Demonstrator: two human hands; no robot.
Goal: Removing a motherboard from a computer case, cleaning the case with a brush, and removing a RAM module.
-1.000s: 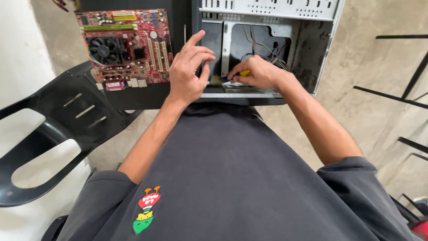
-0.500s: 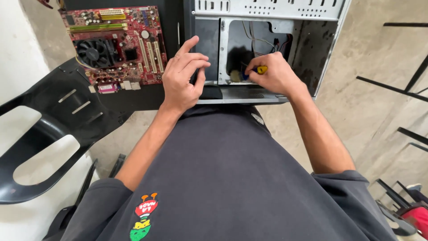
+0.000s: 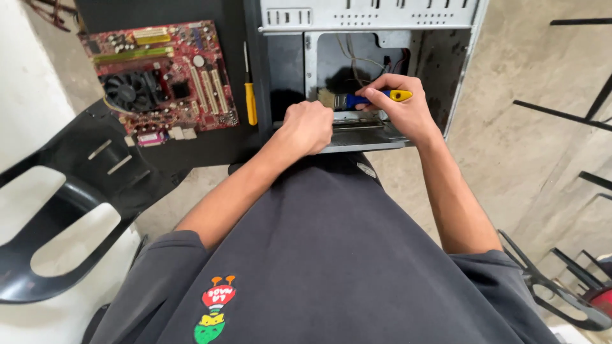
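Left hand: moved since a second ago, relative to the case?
Yes. The left hand went from open fingers on the computer case's black panel to a fist at its near edge.

Dark grey short-sleeved T-shirt [image 3: 331, 255], small colourful chest print [image 3: 215, 309], bare forearms

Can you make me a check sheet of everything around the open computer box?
Surface: black tabletop under the parts.
Job's things: open grey metal computer case; blue-and-yellow-handled brush with its bristles inside it.
Clutter: red circuit board with black fan; yellow-handled screwdriver beside it.
Hands: right hand grips the brush; left hand is a fist on the case edge.
Cables: thin wires inside the case.
Surroundings: black plastic chair, concrete floor.
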